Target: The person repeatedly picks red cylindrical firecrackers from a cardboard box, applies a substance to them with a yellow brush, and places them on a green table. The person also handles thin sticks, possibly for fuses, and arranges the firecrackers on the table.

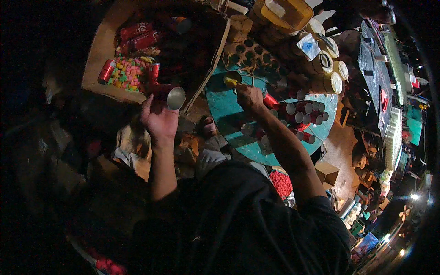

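Note:
My left hand (pixel 158 121) holds a red can (pixel 161 93) over the near edge of a cardboard box (pixel 94 78). The can's round, silvery open end faces toward me. Inside the box, small pink, yellow and green pieces (pixel 129 71) lie heaped among several red cans (pixel 146 40). My right hand (pixel 250 97) is closed above a round turquoise table (pixel 220 117), at a dark round cup (pixel 232 79) with something yellow at its mouth. What its fingers grip is hidden. Several open-ended red cans (pixel 300 112) lie bunched on the table under my right forearm.
A holder with round holes (pixel 250 52) stands at the table's far side. Beyond it are a yellow basin (pixel 286 13) and several pale round containers (pixel 332 75). Below the table, a container of red pieces (pixel 281 183) sits near a small cardboard box (pixel 326 174).

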The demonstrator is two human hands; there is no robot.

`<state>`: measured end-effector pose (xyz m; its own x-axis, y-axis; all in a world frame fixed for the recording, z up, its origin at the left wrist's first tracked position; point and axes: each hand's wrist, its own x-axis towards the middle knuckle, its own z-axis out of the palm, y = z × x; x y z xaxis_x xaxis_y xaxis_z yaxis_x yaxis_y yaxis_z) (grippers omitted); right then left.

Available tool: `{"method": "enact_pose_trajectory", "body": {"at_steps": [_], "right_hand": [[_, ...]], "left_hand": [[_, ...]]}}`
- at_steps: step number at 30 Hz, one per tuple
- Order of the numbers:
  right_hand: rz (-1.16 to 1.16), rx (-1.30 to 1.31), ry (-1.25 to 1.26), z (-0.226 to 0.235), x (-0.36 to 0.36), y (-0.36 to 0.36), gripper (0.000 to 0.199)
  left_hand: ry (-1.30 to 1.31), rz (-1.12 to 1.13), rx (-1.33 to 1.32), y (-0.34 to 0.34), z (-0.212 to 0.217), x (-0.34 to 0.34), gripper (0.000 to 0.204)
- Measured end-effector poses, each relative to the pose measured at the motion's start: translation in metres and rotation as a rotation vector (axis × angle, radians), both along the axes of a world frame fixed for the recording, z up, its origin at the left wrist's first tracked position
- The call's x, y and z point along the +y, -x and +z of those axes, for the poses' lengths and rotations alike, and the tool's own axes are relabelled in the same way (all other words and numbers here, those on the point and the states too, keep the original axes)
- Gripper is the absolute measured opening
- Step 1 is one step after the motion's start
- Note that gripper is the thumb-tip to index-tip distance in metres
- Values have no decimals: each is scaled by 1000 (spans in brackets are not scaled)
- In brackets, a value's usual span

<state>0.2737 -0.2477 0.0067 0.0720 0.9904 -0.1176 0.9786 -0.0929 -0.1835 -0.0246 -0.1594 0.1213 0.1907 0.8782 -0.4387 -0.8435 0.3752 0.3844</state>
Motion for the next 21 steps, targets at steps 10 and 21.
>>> {"method": "enact_pose_trajectory", "body": {"at_steps": [10, 21], "right_hand": [[-833, 1487, 14, 155, -53, 12, 33], [468, 166, -464, 240, -59, 46, 55]], "left_hand": [[15, -53, -170, -20, 5, -12, 40], [-136, -201, 47, -69, 33, -21, 25]]}}
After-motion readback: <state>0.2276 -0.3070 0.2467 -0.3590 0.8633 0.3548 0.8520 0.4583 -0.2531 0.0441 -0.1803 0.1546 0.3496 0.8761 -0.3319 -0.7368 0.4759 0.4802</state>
